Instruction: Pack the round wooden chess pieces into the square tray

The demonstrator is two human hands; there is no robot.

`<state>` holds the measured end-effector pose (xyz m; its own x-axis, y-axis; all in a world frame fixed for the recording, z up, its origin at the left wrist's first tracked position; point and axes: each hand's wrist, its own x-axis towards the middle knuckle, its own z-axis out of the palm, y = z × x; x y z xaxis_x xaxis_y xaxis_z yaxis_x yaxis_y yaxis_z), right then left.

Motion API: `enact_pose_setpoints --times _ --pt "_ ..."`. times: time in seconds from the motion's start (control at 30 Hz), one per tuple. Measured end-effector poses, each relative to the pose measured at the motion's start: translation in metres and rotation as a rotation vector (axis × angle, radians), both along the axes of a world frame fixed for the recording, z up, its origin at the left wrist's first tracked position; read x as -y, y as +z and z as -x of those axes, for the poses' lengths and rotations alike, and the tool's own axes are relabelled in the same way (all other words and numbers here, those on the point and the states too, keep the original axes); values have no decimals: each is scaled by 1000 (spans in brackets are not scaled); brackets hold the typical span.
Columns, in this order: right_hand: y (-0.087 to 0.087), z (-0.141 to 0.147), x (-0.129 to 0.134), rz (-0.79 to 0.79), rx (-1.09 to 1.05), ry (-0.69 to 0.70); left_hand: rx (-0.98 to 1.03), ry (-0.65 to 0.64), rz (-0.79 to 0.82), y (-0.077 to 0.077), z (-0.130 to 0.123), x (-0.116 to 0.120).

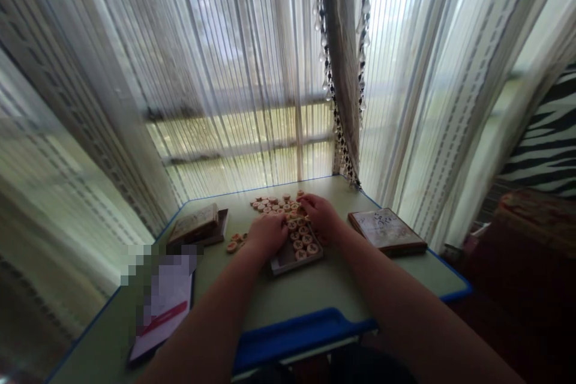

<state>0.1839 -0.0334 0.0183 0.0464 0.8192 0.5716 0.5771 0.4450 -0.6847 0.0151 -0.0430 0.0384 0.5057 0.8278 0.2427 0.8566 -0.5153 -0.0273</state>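
Observation:
A shallow open box [281,265] lies in the middle of the table with rows of round wooden xiangqi pieces [306,240] in it, dark characters on their tops. My left hand [269,232] is over the box's left side, its fingers curled in; whatever they hold is hidden. Beyond the box, the curled fingers of my right hand [317,211] are at a xiangqi piece [300,194] on the far side of a loose heap of pieces [269,201]. A few more loose pieces [232,246] lie left of my left hand.
The pale green table [333,294] has a blue edge and a blue front tray [297,333]. A flat decorated box [387,229] lies right, stacked boxes [193,224] left. Nearer is a tablet-like object [164,306] with a red stripe. Sheer curtains [252,72] hang behind.

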Motion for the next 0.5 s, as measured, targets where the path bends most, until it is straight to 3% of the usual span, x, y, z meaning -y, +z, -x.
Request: enact_pose_setpoints --times 0.1,0.3,0.5 --pt "0 0 -1 36 -69 6 -1 13 22 2 -1 2" --pt "-1 3 -1 238 -403 117 1 40 54 6 -3 5" --pt "-1 3 -4 280 -648 178 6 -1 29 4 -2 4"
